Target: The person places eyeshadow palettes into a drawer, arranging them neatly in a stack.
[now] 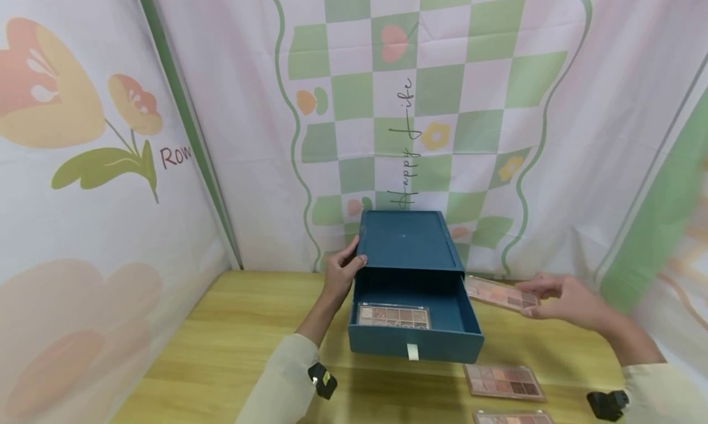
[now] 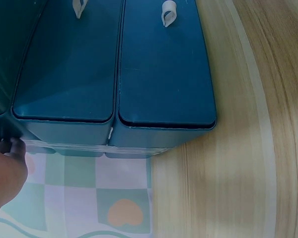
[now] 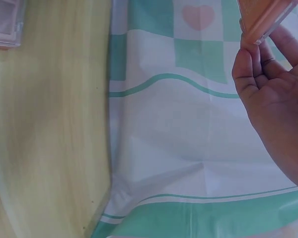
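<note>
A dark blue drawer cabinet (image 1: 409, 239) stands on the table with its top drawer (image 1: 415, 344) pulled out. Inside that drawer, at its left front, lies an eyeshadow palette (image 1: 394, 316) with a clear lid. My left hand (image 1: 340, 273) rests on the cabinet's left side, thumb near the front upper corner; in the left wrist view its fingertips (image 2: 14, 146) touch the side wall. To the right of the drawer, my right hand (image 1: 572, 301) pinches another eyeshadow palette (image 1: 500, 294) by its right end, above the table. Only a corner of this palette (image 3: 265, 17) shows in the right wrist view.
Two more eyeshadow palettes (image 1: 506, 382) (image 1: 514, 418) lie on the wooden table (image 1: 221, 350) at the front right. Below the pulled-out drawer, shut drawers (image 2: 164, 74) carry white pull tabs (image 2: 169, 12). Printed curtains (image 1: 431, 104) hang behind and at both sides.
</note>
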Available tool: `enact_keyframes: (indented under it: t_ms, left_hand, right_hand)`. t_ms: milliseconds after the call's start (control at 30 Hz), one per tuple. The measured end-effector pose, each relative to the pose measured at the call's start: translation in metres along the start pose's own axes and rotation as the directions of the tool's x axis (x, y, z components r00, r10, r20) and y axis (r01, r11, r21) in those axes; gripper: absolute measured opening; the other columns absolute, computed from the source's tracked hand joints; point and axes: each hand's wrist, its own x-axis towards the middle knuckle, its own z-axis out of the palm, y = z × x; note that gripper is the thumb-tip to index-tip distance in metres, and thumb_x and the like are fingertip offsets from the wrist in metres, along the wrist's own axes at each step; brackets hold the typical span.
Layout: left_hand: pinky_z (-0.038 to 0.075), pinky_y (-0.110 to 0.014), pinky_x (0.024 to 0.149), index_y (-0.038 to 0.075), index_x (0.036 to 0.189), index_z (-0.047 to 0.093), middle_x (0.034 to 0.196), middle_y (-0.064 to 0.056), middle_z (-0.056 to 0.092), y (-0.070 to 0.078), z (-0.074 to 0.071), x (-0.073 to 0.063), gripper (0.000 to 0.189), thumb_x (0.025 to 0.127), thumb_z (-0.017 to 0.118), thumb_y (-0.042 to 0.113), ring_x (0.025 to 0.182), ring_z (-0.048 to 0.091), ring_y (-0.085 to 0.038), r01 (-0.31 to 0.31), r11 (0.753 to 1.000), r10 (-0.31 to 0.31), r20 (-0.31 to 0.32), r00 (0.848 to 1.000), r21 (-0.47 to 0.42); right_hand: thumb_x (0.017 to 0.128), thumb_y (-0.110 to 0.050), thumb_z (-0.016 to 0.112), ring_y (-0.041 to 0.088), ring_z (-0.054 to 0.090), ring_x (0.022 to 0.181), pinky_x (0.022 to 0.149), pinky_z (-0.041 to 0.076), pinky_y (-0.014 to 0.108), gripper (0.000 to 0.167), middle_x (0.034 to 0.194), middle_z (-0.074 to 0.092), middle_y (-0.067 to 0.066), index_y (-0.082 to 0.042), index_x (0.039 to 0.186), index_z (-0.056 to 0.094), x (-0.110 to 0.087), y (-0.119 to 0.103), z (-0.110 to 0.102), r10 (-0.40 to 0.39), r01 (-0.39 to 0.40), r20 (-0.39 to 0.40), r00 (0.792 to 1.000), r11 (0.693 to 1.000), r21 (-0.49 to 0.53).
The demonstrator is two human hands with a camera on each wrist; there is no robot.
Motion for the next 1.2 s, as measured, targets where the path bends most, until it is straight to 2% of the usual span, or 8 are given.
enact_keyframes:
  t_ms: [67, 200, 367, 467, 733, 900, 1000, 1200]
  left_hand:
    - [0.051, -0.012, 0.087, -0.002, 0.147, 0.047, 0.154, -0.016, 0.049, 0.0, 0.0, 0.0, 0.058, 0.091, 0.06, 0.01, 0.101, 0.065, 0.003, 0.001, 1.0, -0.001, -0.002, 1.0, 0.003]
    - [0.051, -0.012, 0.088, -0.001, 0.147, 0.047, 0.154, -0.015, 0.049, 0.0, 0.0, 0.0, 0.058, 0.092, 0.06, 0.01, 0.103, 0.064, 0.0, 0.006, 1.0, -0.006, -0.003, 1.0, 0.007]
    - [0.052, -0.012, 0.084, 0.0, 0.147, 0.047, 0.147, -0.02, 0.056, 0.0, 0.0, -0.001, 0.058, 0.092, 0.06, 0.01, 0.091, 0.064, 0.005, 0.015, 1.0, -0.015, -0.005, 1.0, 0.005]
    - [0.051, -0.012, 0.082, 0.0, 0.148, 0.048, 0.141, -0.024, 0.06, -0.001, 0.0, -0.001, 0.057, 0.092, 0.06, 0.01, 0.087, 0.062, 0.004, 0.02, 1.0, -0.02, -0.008, 1.0, 0.011]
    - [0.051, -0.011, 0.083, 0.0, 0.147, 0.048, 0.143, -0.024, 0.059, -0.002, -0.001, 0.0, 0.057, 0.092, 0.06, 0.009, 0.086, 0.062, 0.006, 0.026, 1.0, -0.026, -0.014, 1.0, 0.009]
    - [0.05, -0.011, 0.086, -0.001, 0.147, 0.048, 0.149, -0.021, 0.054, -0.001, 0.0, 0.001, 0.057, 0.092, 0.06, 0.008, 0.094, 0.061, 0.007, 0.012, 1.0, -0.012, -0.007, 1.0, 0.002]
    - [0.05, -0.011, 0.088, -0.001, 0.147, 0.048, 0.152, -0.017, 0.051, -0.001, 0.0, 0.001, 0.057, 0.092, 0.06, 0.009, 0.096, 0.062, 0.005, 0.004, 1.0, -0.004, -0.003, 1.0, 0.009]
    - [0.051, -0.011, 0.085, -0.001, 0.146, 0.049, 0.149, -0.019, 0.054, -0.001, 0.0, 0.001, 0.058, 0.091, 0.061, 0.011, 0.092, 0.063, 0.005, -0.001, 1.0, 0.001, -0.009, 1.0, 0.016]
  right_hand:
    - [0.084, -0.007, 0.078, 0.001, 0.059, 0.077, 0.06, 0.048, 0.024, 0.045, 0.093, 0.069, -0.01, 0.008, 0.124, 0.067, 0.0, 0.0, -0.002, -0.015, 0.015, 0.006, 1.0, 1.0, 0.027]
    - [0.083, -0.004, 0.078, 0.002, 0.06, 0.079, 0.061, 0.049, 0.024, 0.043, 0.094, 0.069, -0.013, 0.009, 0.123, 0.067, 0.001, -0.002, -0.006, -0.049, 0.048, 0.008, 0.999, 0.998, 0.044]
    - [0.08, -0.002, 0.079, 0.001, 0.061, 0.083, 0.064, 0.05, 0.023, 0.043, 0.094, 0.068, -0.014, 0.005, 0.122, 0.069, 0.002, -0.005, -0.012, -0.077, 0.077, -0.025, 0.997, 0.997, 0.016]
    - [0.08, -0.005, 0.08, 0.0, 0.061, 0.085, 0.066, 0.051, 0.022, 0.045, 0.096, 0.068, -0.014, 0.003, 0.123, 0.069, 0.003, -0.009, -0.016, -0.052, 0.052, -0.03, 0.998, 0.999, -0.001]
    - [0.082, -0.005, 0.08, 0.002, 0.063, 0.084, 0.069, 0.053, 0.022, 0.045, 0.094, 0.068, -0.011, 0.005, 0.124, 0.068, 0.005, -0.021, -0.028, -0.043, 0.042, -0.042, 0.998, 0.999, -0.013]
    - [0.082, -0.007, 0.081, 0.0, 0.062, 0.084, 0.067, 0.052, 0.022, 0.047, 0.093, 0.065, -0.013, 0.004, 0.126, 0.067, 0.005, -0.028, -0.034, -0.004, 0.003, -0.052, 0.999, 1.0, -0.023]
    - [0.081, -0.004, 0.08, 0.002, 0.061, 0.083, 0.068, 0.053, 0.022, 0.047, 0.091, 0.064, -0.01, 0.007, 0.125, 0.067, 0.005, -0.032, -0.037, -0.035, 0.034, -0.06, 0.998, 0.999, -0.019]
    - [0.078, 0.002, 0.08, 0.004, 0.06, 0.084, 0.071, 0.051, 0.019, 0.046, 0.09, 0.063, -0.01, 0.005, 0.122, 0.068, 0.006, -0.039, -0.04, -0.108, 0.108, -0.068, 0.992, 0.994, -0.011]
